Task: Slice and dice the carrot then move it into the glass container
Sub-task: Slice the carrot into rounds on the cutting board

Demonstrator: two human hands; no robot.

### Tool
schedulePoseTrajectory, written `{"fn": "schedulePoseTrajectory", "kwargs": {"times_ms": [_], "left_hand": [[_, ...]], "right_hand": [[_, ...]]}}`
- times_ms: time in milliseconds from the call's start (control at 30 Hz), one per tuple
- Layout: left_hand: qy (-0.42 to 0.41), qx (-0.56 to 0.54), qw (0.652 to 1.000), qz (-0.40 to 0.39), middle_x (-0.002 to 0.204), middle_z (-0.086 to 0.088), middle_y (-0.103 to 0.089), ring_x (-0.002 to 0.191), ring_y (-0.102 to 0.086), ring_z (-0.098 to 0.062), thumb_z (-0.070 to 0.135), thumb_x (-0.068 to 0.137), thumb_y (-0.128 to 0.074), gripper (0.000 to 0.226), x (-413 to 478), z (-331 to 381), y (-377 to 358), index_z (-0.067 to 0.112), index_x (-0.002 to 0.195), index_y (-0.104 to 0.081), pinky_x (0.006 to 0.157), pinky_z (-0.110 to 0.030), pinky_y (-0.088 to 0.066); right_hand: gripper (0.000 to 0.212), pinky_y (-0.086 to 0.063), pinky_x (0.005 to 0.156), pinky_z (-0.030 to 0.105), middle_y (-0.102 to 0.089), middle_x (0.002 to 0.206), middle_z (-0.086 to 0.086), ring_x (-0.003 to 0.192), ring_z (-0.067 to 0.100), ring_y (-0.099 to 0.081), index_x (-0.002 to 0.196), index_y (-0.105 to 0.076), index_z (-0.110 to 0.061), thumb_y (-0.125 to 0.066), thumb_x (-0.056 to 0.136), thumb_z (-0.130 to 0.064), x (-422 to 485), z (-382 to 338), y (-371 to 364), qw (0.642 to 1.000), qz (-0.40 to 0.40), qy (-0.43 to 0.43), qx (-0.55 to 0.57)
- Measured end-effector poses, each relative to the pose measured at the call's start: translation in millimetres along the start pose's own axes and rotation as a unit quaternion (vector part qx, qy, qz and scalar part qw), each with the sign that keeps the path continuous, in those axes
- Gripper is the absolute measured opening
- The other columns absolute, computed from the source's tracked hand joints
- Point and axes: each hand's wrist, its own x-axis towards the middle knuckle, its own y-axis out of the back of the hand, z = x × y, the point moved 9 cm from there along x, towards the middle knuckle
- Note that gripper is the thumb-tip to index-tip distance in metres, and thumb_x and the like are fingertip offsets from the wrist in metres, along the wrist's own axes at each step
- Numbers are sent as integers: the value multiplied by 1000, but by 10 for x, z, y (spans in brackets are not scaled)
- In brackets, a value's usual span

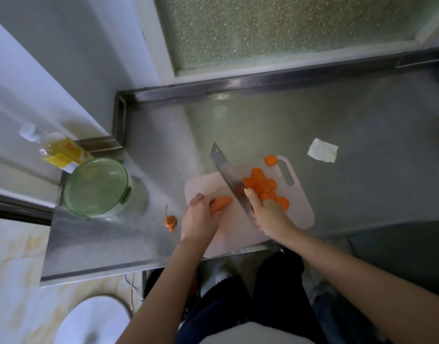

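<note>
While the left hand (pixel 201 217) curls round the near part of the carrot (pixel 222 203) and pins it to the board (pixel 302 214), the right hand (pixel 268 214) grips the handle of the knife (pixel 225 170), forefinger laid along the back of the blade. The blade slants away to the far left, just right of the carrot's free end. I cannot tell whether its edge touches the board. To the right of the blade lies a loose heap of slices (pixel 261 187), with one stray round (pixel 270 160) at the far edge beside the board's handle slot. The carrot looks stiff and dense, and being round it will likely roll under pressure, so it wants a firm hold well back from the cut, fingertips tucked. With only a short stub left, that margin is probably thin. The slices are light and flat and seem apt to slide or scatter; dicing would go better with them lying flat in small stacks. The container (pixel 135 194) stands on the counter (pixel 337 115) well left of the board, its green lid (pixel 96 184) on, so that must come off before anything goes in. A trimmed top (pixel 170 221) lies on the counter between container and board.
</note>
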Motion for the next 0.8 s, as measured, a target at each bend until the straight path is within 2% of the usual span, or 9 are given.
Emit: {"fn": "schedulePoseTrajectory", "kwargs": {"times_ms": [67, 133, 267, 467, 533, 600, 633, 700, 800], "left_hand": [[-2, 11, 1000, 6, 103, -5, -55, 97, -53, -25, 23, 84, -65, 28, -31, 10, -27, 13, 110, -64, 84, -38, -48], [-3, 26, 1000, 12, 106, -5, -56, 101, -49, -24, 25, 85, -64, 30, -44, 9, -38, 14, 113, -63, 87, -37, -45], [1, 17, 999, 30, 114, -2, -58, 107, -48, -23, 28, 86, -63, 36, -67, 33, -13, 16, 120, -60, 92, -35, -41], [9, 3, 1000, 29, 109, -5, -63, 101, -53, -25, 19, 84, -65, 29, -37, 85, 29, 17, 113, -66, 89, -35, -44], [13, -5, 999, 30, 109, -5, -64, 101, -54, -24, 17, 83, -65, 28, -33, 102, 47, 18, 111, -68, 89, -33, -44], [16, -12, 999, 29, 107, -4, -64, 100, -55, -24, 17, 83, -66, 28, -34, 108, 58, 18, 110, -69, 88, -32, -45], [18, -15, 999, 29, 107, -4, -64, 100, -55, -23, 17, 82, -66, 28, -35, 108, 66, 18, 110, -69, 88, -31, -45], [24, -21, 999, 31, 106, -3, -65, 99, -56, -22, 17, 82, -67, 28, -35, 109, 89, 18, 110, -69, 85, -27, -44], [43, -37, 998, 31, 103, -1, -67, 96, -60, -21, 15, 80, -69, 27, -31, 97, 113, 18, 107, -71, 76, -21, -43]], "right_hand": [[59, -34, 52, 27, -46, 50, 2, 48, 17, -46, 61, -48, -11, -32, 97, -55, -60, -7, -12, 1000, -19, 0, -18], [65, -32, 51, 28, -43, 47, 2, 46, 16, -43, 50, -42, -12, -31, 96, -57, -105, 12, -25, 999, -33, -2, -17], [63, -30, 50, 28, -39, 47, 1, 45, 15, -40, 51, -38, -13, -29, 93, -59, -159, 13, -59, 999, -48, 11, -17], [64, -33, 53, 28, -43, 50, 3, 48, 17, -42, 51, -41, -13, -29, 95, -58, -164, 20, -50, 998, -54, -1, -44], [65, -41, 59, 34, -49, 55, 9, 54, 22, -48, 59, -49, -8, -29, 95, -59, -148, 21, -53, 996, -55, -11, -71], [70, -45, 66, 35, -61, 75, 19, 68, 26, -55, 87, -58, -4, -23, 93, -64, -132, -50, -27, 993, -38, 3, -111], [81, -42, 67, 32, -62, 88, 19, 74, 25, -53, 99, -57, -5, -13, 88, -73, -133, -139, -13, 991, -26, 37, -127], [100, -35, 71, 29, -57, 105, 11, 83, 20, -46, 107, -57, -10, 3, 73, -82, -152, -279, -10, 981, -21, 102, -165], [78, -39, 77, 31, -55, 111, 12, 96, 31, -52, 114, -56, -8, -11, 88, -66, -227, -346, -35, 972, -38, 107, -207]]}}
